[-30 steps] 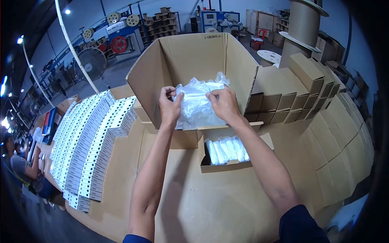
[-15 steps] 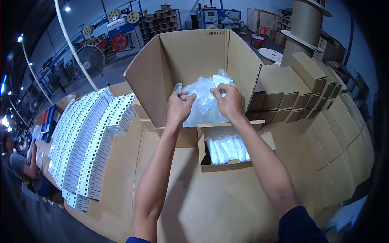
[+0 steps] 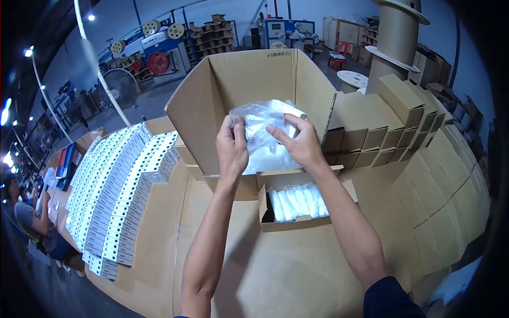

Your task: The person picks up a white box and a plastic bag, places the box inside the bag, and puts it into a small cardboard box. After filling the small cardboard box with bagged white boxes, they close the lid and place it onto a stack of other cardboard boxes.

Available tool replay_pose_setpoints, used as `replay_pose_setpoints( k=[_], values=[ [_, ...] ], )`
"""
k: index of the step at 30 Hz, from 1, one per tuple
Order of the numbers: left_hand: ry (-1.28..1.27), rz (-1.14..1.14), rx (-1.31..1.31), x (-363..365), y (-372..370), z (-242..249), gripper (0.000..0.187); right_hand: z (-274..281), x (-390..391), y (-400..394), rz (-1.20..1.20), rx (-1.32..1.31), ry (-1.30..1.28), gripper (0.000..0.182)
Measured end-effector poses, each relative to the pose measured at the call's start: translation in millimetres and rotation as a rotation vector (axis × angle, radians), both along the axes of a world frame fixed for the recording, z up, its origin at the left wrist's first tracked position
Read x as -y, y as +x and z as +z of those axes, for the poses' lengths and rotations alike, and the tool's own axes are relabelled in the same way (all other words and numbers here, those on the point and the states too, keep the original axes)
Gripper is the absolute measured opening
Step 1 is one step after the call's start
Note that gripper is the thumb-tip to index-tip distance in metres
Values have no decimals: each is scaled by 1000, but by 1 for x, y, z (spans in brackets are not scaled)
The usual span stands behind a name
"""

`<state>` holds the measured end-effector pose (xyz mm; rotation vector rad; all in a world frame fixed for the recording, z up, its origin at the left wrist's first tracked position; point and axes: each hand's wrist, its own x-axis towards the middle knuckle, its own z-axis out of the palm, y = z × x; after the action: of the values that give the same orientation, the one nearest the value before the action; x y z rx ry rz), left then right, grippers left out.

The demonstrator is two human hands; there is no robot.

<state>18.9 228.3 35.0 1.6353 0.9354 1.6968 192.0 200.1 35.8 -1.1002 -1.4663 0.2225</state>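
Observation:
Both hands are raised in front of a tall open cardboard carton (image 3: 254, 74). My left hand (image 3: 232, 146) pinches the edge of a clear plastic bag (image 3: 257, 114), thumb uppermost. My right hand (image 3: 303, 142) is closed around a small white box (image 3: 290, 108), its thumb against the bag. The box lies at the bag's right side and is partly covered by film and fingers. More clear plastic bags (image 3: 268, 161) lie in the carton below the hands. Beneath my right forearm sits a smaller open cardboard box (image 3: 289, 226) with a row of white plastic-wrapped packs (image 3: 297, 201).
Long stacks of white boxes (image 3: 114, 196) with dark squares stand at left. Brown cardboard boxes (image 3: 366, 124) are piled at right, beside flat cardboard stacks (image 3: 440, 196). Large spools (image 3: 397, 37) and machines are behind. Another person (image 3: 37, 217) is at far left.
My left hand has taken hold of a plastic bag and lifted its edge. My right hand has brought the white box against the bag, with the film now between both hands.

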Motion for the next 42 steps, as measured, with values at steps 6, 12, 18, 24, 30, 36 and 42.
replay_pose_setpoints(
  k=[6,12,18,24,30,36,42],
  values=[
    [105,47,13,88,-11,21,33,47,75,-5,308,-254,-77,31],
    [-55,-38,226,210,-14,-13,19,7,195,-15,519,-672,-162,22],
    [-198,-1,227,308,-10,-64,26,-86,324,-17,302,-255,-323,26],
    [-317,-45,191,379,-11,-106,31,-111,404,-13,244,-211,-333,21],
    [32,224,-224,414,-28,-120,31,-119,442,-25,32,-240,-330,26],
    [374,100,-756,430,-23,-79,41,-111,455,-28,-22,-82,-282,19],
    [292,-54,-683,420,-12,-84,15,-106,462,-22,42,-2,-299,16]
  ],
)
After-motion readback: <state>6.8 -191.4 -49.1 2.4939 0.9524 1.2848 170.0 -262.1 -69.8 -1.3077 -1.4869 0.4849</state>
